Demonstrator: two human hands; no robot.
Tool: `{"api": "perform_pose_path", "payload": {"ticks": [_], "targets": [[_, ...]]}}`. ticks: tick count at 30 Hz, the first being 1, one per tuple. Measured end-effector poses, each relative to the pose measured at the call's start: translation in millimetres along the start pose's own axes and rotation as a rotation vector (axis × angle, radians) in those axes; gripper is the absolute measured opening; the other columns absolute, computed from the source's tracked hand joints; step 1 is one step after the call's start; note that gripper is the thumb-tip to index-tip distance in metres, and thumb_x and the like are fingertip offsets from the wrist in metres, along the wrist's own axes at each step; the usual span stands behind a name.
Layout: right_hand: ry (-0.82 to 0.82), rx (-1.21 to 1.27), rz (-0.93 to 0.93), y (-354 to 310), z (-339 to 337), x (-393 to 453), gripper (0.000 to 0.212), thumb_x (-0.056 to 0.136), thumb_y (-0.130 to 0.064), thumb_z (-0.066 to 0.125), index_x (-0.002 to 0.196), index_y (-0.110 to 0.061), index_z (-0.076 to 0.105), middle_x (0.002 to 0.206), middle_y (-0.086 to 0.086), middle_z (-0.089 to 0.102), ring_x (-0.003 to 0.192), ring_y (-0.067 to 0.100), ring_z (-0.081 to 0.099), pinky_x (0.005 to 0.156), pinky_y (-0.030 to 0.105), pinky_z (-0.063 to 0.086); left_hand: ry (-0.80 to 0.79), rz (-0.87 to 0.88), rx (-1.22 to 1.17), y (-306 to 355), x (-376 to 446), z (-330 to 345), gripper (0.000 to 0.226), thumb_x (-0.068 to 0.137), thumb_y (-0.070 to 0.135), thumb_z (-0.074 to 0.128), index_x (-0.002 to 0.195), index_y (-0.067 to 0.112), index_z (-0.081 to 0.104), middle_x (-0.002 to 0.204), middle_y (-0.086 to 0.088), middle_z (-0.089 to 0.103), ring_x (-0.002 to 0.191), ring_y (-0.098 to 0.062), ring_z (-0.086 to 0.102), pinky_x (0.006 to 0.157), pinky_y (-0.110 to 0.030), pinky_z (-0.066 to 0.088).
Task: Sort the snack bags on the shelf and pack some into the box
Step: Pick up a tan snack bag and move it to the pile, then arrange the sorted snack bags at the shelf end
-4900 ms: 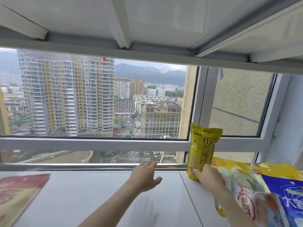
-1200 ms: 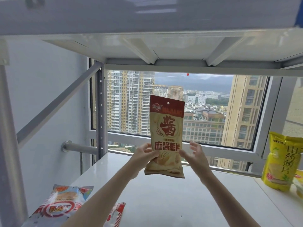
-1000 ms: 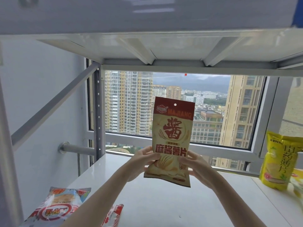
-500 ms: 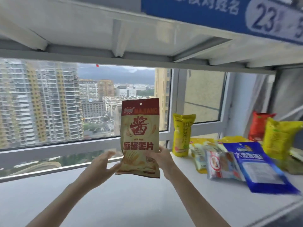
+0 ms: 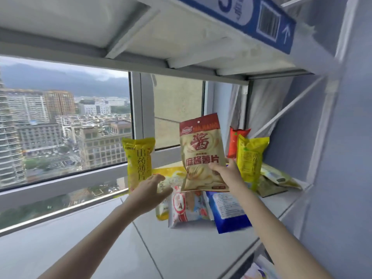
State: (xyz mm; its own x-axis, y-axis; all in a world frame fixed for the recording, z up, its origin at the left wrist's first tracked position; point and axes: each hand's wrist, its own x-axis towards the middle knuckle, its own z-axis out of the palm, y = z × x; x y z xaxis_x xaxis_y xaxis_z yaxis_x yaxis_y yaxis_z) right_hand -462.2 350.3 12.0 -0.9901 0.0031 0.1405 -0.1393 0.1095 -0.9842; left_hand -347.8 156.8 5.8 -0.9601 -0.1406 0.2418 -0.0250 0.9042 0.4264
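My right hand [image 5: 226,173] grips the lower right of a beige and red snack bag [image 5: 202,152], held upright above a pile of bags on the white shelf [image 5: 124,244]. My left hand [image 5: 150,190] hovers open just left of it, holding nothing. A yellow bag [image 5: 138,160] stands against the window frame behind the left hand. Under the held bag lie a white and red bag [image 5: 185,208], a blue bag [image 5: 229,212] and a pale yellow bag [image 5: 171,175]. Another yellow bag [image 5: 250,158] and a red bag [image 5: 234,141] stand at the right.
The shelf above [image 5: 181,47] carries a blue label [image 5: 261,19]. A diagonal brace [image 5: 281,115] and the grey side wall close off the right end. More flat bags [image 5: 277,178] lie in the right corner. A window [image 5: 64,125] runs behind the shelf.
The view has swung right along the shelf. My right hand has carried the beige and red bag right, over the pile; my left hand has let go of it and trails open.
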Motion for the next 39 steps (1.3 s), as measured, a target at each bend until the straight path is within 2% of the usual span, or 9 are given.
{"api": "perform_pose_path", "payload": {"ticks": [3, 6, 9, 11, 17, 27, 31, 34, 39], "targets": [[0.024, -0.105, 0.003, 11, -22, 54, 0.071, 0.080, -0.021, 0.068, 0.138, -0.004, 0.030, 0.135, 0.015, 0.050, 0.116, 0.029, 0.053, 0.082, 0.027, 0.046, -0.009, 0.002, -0.017, 26, 41, 24, 0.053, 0.092, 0.040, 0.048, 0.136, 0.013, 0.040, 0.143, -0.005, 0.045, 0.132, -0.019, 0.042, 0.109, -0.030, 0.033], [0.008, -0.487, -0.013, 26, -24, 91, 0.075, 0.086, -0.016, 0.059, 0.144, -0.004, 0.013, 0.139, 0.017, 0.043, 0.117, 0.031, 0.053, 0.060, 0.021, 0.044, -0.013, -0.023, -0.035, 44, 76, 45, 0.051, 0.093, 0.038, 0.047, 0.137, 0.012, 0.039, 0.144, -0.005, 0.044, 0.132, -0.018, 0.042, 0.108, -0.028, 0.032], [-0.054, -1.027, -0.195, 51, -18, 116, 0.065, 0.091, -0.013, 0.049, 0.145, -0.008, 0.012, 0.145, 0.020, 0.029, 0.129, 0.033, 0.039, 0.094, 0.035, 0.045, -0.013, -0.064, -0.042, 51, 101, 64, 0.050, 0.093, 0.039, 0.047, 0.136, 0.014, 0.041, 0.143, -0.003, 0.044, 0.130, -0.016, 0.043, 0.107, -0.025, 0.033], [-0.119, -1.177, -0.269, 63, -14, 127, 0.055, 0.092, -0.011, 0.047, 0.141, -0.010, 0.023, 0.148, 0.016, 0.026, 0.132, 0.030, 0.034, 0.105, 0.037, 0.038, -0.017, -0.101, -0.059, 53, 112, 72, 0.050, 0.092, 0.038, 0.048, 0.135, 0.014, 0.041, 0.143, -0.003, 0.045, 0.129, -0.016, 0.044, 0.106, -0.025, 0.034], [-0.242, -1.039, -0.348, 60, -12, 140, 0.039, 0.092, -0.004, 0.032, 0.129, -0.009, 0.045, 0.133, 0.010, 0.050, 0.123, 0.026, 0.044, 0.100, 0.037, 0.040, -0.024, -0.147, -0.075, 59, 129, 82, 0.048, 0.093, 0.036, 0.047, 0.134, 0.012, 0.043, 0.140, -0.003, 0.047, 0.127, -0.016, 0.046, 0.104, -0.023, 0.035], [-0.585, -0.735, -0.504, 14, 26, 89, 0.034, 0.092, -0.021, 0.047, 0.124, -0.011, 0.053, 0.130, 0.009, 0.056, 0.121, 0.023, 0.050, 0.103, 0.035, 0.040, 0.042, -0.192, -0.036, 46, 101, 61, 0.045, 0.093, 0.036, 0.048, 0.130, 0.012, 0.047, 0.135, -0.003, 0.051, 0.124, -0.016, 0.048, 0.104, -0.025, 0.037], [-0.729, -0.636, -0.577, -2, 72, 42, 0.033, 0.092, -0.021, 0.049, 0.122, -0.011, 0.055, 0.125, 0.010, 0.060, 0.118, 0.023, 0.054, 0.100, 0.033, 0.042, 0.089, -0.240, -0.040, 17, 62, 39, 0.039, 0.092, 0.034, 0.051, 0.123, 0.012, 0.054, 0.129, -0.003, 0.058, 0.119, -0.017, 0.054, 0.102, -0.029, 0.042], [-0.836, -0.587, -0.630, -12, 117, -1, 0.032, 0.090, -0.020, 0.051, 0.120, -0.009, 0.056, 0.123, 0.011, 0.061, 0.114, 0.024, 0.056, 0.096, 0.031, 0.043, 0.160, -0.307, -0.035, -15, 14, 12, 0.033, 0.091, 0.027, 0.052, 0.118, 0.009, 0.058, 0.125, -0.003, 0.061, 0.119, -0.018, 0.054, 0.098, -0.022, 0.039], [-0.972, -0.555, -0.746, -22, 198, -90, 0.032, 0.091, -0.019, 0.051, 0.121, -0.010, 0.057, 0.125, 0.007, 0.061, 0.116, 0.025, 0.056, 0.099, 0.031, 0.042, 0.277, -0.559, 0.078, -88, -95, -48, 0.041, 0.092, 0.033, 0.051, 0.127, 0.011, 0.051, 0.132, -0.004, 0.055, 0.124, -0.019, 0.049, 0.100, -0.025, 0.036]]}}
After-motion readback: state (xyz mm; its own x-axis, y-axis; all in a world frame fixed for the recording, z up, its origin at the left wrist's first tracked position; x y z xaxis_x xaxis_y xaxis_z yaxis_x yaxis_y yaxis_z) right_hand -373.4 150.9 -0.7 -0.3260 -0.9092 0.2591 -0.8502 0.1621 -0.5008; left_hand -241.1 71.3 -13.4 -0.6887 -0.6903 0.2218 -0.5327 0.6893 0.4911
